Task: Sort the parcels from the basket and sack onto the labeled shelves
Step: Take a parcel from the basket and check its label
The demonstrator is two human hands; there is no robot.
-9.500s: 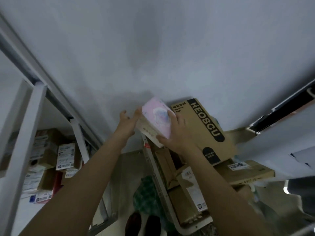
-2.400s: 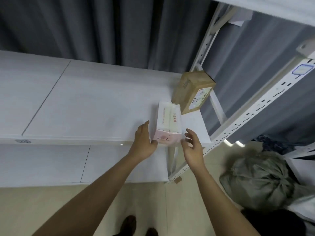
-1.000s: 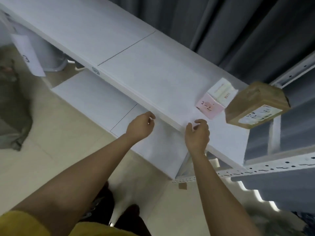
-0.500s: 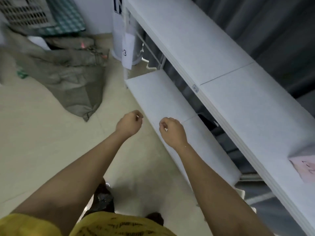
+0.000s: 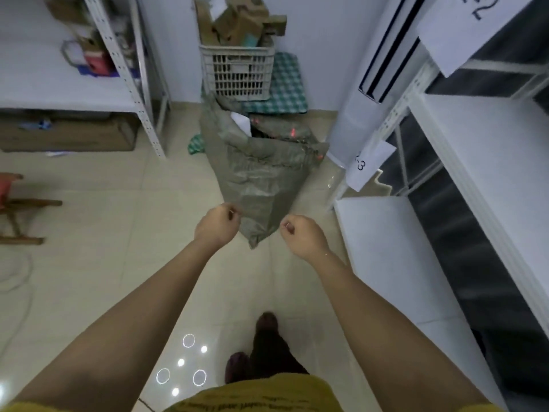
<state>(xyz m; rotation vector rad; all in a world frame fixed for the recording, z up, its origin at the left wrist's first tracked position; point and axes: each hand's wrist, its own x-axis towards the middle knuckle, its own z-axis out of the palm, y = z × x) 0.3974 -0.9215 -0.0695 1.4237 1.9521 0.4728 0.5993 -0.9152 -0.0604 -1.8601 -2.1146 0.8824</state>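
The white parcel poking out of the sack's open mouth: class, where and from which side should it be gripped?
Grip the white parcel by its exposed upper corner, reaching down from above. Only that corner shows clear of the sack; the crumpled fabric folds around the rest, so a sideways approach would likely catch cloth instead.

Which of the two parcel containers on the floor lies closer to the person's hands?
The grey-green sack. Its bottom corner reaches down between the left hand and right hand, while the white plastic basket stands behind it, against the wall.
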